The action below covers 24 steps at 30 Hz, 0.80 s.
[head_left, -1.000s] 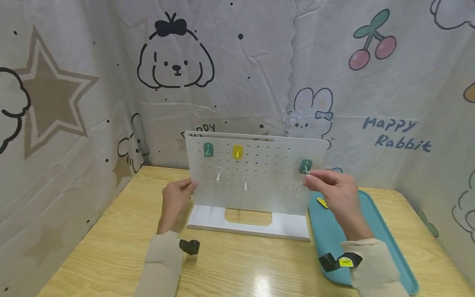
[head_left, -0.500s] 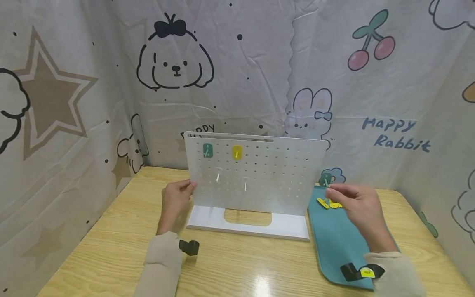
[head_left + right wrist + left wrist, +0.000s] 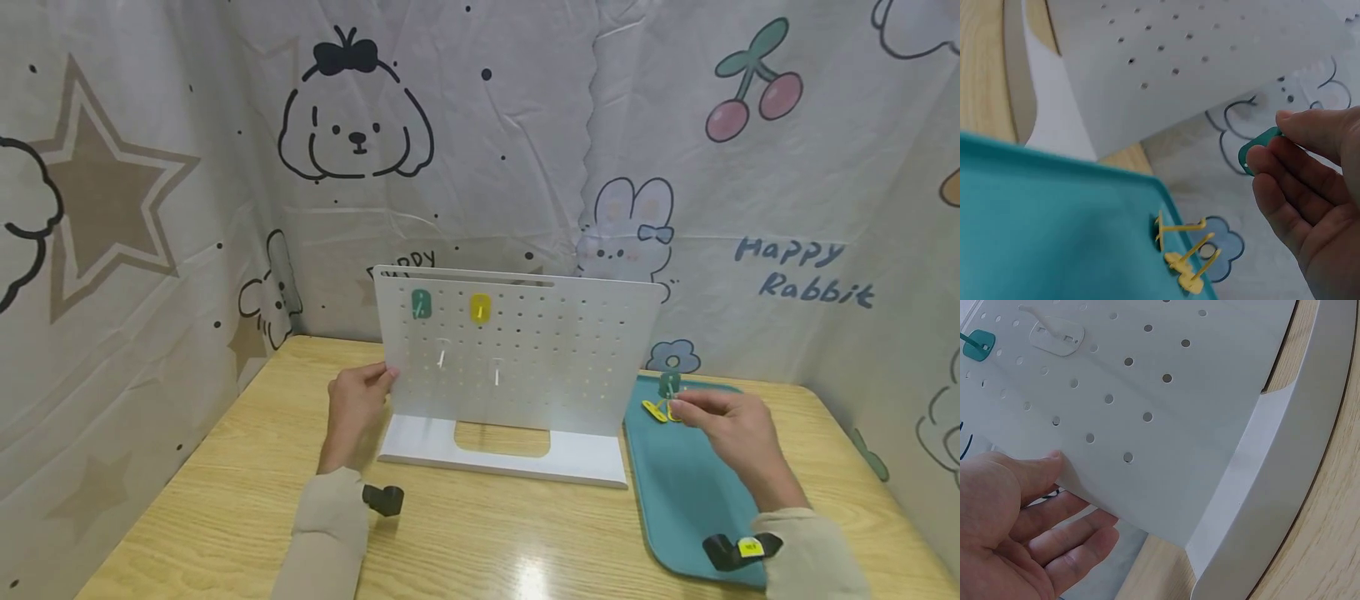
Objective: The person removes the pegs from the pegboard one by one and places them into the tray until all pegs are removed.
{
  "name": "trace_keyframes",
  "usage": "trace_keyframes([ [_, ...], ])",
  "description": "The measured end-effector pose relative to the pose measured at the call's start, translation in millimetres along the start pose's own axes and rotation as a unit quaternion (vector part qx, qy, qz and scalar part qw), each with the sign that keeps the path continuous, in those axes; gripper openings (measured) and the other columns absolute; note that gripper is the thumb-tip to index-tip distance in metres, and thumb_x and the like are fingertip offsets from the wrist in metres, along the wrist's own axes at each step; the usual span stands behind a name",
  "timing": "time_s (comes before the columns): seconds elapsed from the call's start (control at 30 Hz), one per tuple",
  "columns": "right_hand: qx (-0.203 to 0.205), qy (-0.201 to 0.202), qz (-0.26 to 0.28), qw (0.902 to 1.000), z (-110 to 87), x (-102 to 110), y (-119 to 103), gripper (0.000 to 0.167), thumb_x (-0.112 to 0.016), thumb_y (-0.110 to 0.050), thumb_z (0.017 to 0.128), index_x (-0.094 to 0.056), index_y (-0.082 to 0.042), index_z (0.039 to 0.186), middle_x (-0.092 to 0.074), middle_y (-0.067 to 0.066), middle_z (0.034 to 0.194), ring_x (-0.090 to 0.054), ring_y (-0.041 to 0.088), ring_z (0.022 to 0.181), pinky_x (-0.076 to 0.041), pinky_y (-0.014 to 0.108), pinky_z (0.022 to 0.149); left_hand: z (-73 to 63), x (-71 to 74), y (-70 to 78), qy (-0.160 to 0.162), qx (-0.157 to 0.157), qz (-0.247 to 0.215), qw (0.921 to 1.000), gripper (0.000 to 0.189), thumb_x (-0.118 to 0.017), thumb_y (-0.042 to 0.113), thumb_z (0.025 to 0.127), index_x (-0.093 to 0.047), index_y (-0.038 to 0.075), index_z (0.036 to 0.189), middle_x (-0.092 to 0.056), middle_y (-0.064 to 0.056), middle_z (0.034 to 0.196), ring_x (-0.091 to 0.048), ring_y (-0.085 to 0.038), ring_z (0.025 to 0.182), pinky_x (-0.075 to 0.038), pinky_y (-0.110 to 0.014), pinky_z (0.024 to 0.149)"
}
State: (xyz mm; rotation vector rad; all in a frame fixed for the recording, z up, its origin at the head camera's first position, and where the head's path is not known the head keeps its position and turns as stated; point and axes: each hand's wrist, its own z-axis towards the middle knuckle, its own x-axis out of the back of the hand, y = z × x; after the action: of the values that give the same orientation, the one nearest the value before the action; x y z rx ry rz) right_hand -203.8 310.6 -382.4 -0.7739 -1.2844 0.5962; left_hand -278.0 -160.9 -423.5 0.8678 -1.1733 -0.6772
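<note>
A white pegboard (image 3: 551,358) stands upright on its base. My left hand (image 3: 357,410) grips its left edge, the thumb on the front and the other fingers behind. Upper left on the board hang a green hook (image 3: 422,304) and a yellow hook (image 3: 481,308). Lower down are two white hooks, the left white hook (image 3: 441,358) and the right white hook (image 3: 497,372). My right hand (image 3: 738,437) pinches another green hook (image 3: 1254,152) above the far end of the blue-green tray (image 3: 693,508), apart from the board. Several yellow hooks (image 3: 1179,261) lie on the tray.
The tray lies to the right of the pegboard's white base (image 3: 423,442) on a wooden table (image 3: 457,537). A printed cloth (image 3: 510,167) hangs behind and at both sides. A slot (image 3: 465,277) runs along the board's top.
My right hand has moved the green hook away from the board's upper right, rightward and down to over the tray. My left hand has kept its place on the board's edge.
</note>
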Motion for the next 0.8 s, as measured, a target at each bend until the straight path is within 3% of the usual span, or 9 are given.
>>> trace_keyframes([
  [0.23, -0.003, -0.023, -0.030, 0.9993, 8.3, -7, 27, 0.049, -0.072, -0.047, 0.091, -0.074, -0.006, 0.116, -0.072, 0.011, 0.111, -0.065, 0.030, 0.102, -0.048, 0.053, 0.085, 0.0, 0.8, -0.6, 0.002, -0.003, -0.002, 1.0000, 0.034, -0.064, 0.027, 0.101, -0.069, 0.004, 0.125, -0.073, -0.015, 0.109, -0.071, -0.028, 0.089, -0.056, -0.040, 0.073],
  [0.53, 0.019, -0.033, -0.058, 0.9976, 14.5, -17, 50, 0.032, -0.074, -0.031, 0.093, -0.077, -0.003, 0.108, -0.073, 0.011, 0.104, -0.067, 0.024, 0.091, -0.052, 0.043, 0.077, 1.1, -0.1, -0.1, 0.009, -0.008, -0.007, 0.9999, 0.033, -0.064, 0.025, 0.101, -0.069, 0.002, 0.124, -0.073, -0.016, 0.108, -0.072, -0.029, 0.088, -0.057, -0.044, 0.077],
  [0.8, 0.025, -0.035, -0.093, 0.9947, 18.8, -26, 60, 0.029, -0.075, -0.027, 0.092, -0.077, -0.001, 0.105, -0.072, 0.015, 0.105, -0.063, 0.032, 0.099, -0.050, 0.042, 0.076, 0.0, 0.1, -0.4, 0.005, -0.003, -0.004, 1.0000, 0.033, -0.064, 0.025, 0.101, -0.069, 0.004, 0.126, -0.072, -0.016, 0.110, -0.072, -0.028, 0.088, -0.057, -0.040, 0.074],
])
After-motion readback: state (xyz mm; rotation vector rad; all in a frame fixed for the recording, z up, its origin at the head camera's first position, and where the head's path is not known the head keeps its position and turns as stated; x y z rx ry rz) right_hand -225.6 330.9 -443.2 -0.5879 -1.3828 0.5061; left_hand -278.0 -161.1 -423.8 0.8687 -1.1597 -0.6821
